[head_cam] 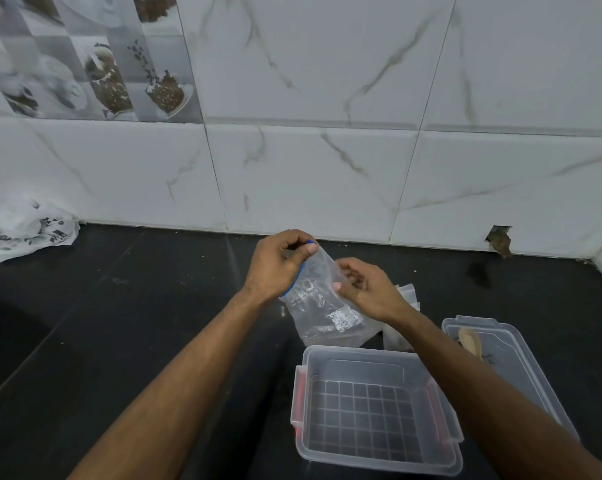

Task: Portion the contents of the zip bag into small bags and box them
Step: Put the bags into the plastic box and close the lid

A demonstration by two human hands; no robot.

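Observation:
A clear zip bag (322, 308) with a blue zip strip is held above the black counter, behind the box. My left hand (277, 263) grips its blue top edge. Fingers of my right hand (365, 285) pinch the bag's right side. The bag looks nearly empty, and a white label patch shows on its lower part. Several small clear bags (407, 293) lie on the counter behind my right wrist, partly hidden. A clear plastic box (375, 407) with red latches stands open and empty near the front.
The box's clear lid (507, 362) lies to the right with a wooden spoon (471, 342) on it. A crumpled white plastic bag (29, 228) sits at the far left against the tiled wall. A hole (499, 241) breaks the wall's base at the right.

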